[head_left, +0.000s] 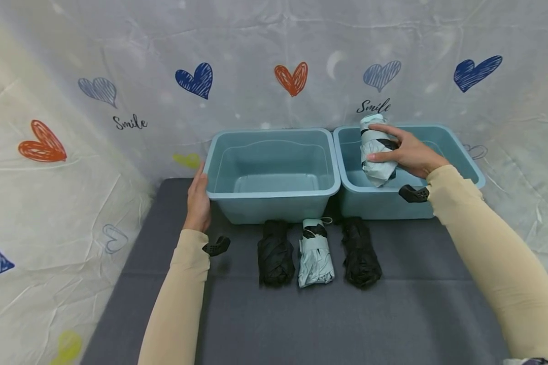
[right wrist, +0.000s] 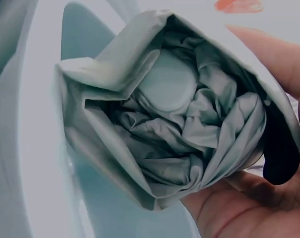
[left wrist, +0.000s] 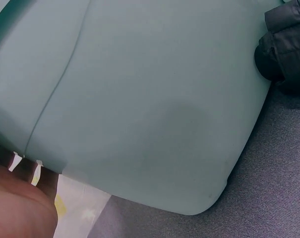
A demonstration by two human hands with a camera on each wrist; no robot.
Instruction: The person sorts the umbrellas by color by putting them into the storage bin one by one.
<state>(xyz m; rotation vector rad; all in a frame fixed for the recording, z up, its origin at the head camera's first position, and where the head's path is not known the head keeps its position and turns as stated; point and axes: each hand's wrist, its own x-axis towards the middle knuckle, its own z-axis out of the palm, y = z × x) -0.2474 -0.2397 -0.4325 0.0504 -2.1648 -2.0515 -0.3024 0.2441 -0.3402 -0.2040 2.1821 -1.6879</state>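
- The left hand (head_left: 198,203) grasps nothing: its fingers lie fairly straight along the outer wall of the left bin (head_left: 274,207), just to that hand's right. Light, even pressure should steady the bin without tipping it.
- Nearer the person than the right hand, and to its left, lie a left black umbrella (head_left: 276,256), a lying pale umbrella (head_left: 316,261) and a right black umbrella (head_left: 362,253); the forearm is best held high enough to clear them.
- The held pale umbrella (head_left: 371,144) is tilted over the right bin (head_left: 392,207), in the right hand's grip; how deep its end sits, I cannot tell.
- The right hand (head_left: 413,154) pinches it between thumb and fingers. Its loose folds likely call for a gentle hold, with the end angled clear of the rim.
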